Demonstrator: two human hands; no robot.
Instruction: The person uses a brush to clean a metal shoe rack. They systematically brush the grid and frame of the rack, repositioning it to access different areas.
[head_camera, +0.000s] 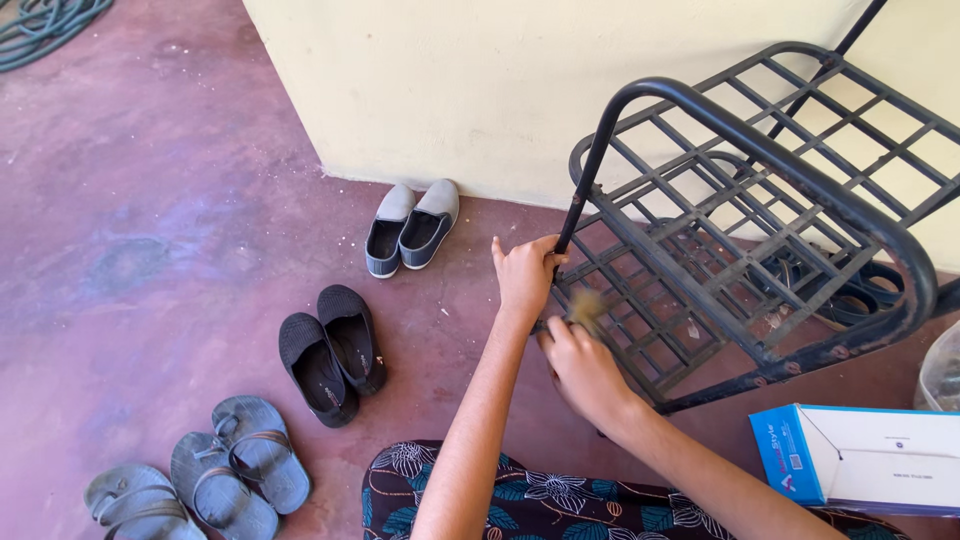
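A black metal shoe rack (760, 190) with grid shelves stands against the pale wall. My left hand (524, 275) grips the rack's near left upright bar at its lower end. Just below it, my right hand (585, 372) is closed around a small brush (586, 308) whose blurred bristles touch the lower grid shelf. Dark straps of footwear (850, 290) lie on a lower shelf at the right, partly hidden by the bars.
On the reddish floor lie grey slip-on shoes (412, 228), black slip-ons (332, 354) and grey sandals (215, 475). A blue and white cardboard box (865, 458) sits at the lower right. A green hose (40, 25) coils at the top left.
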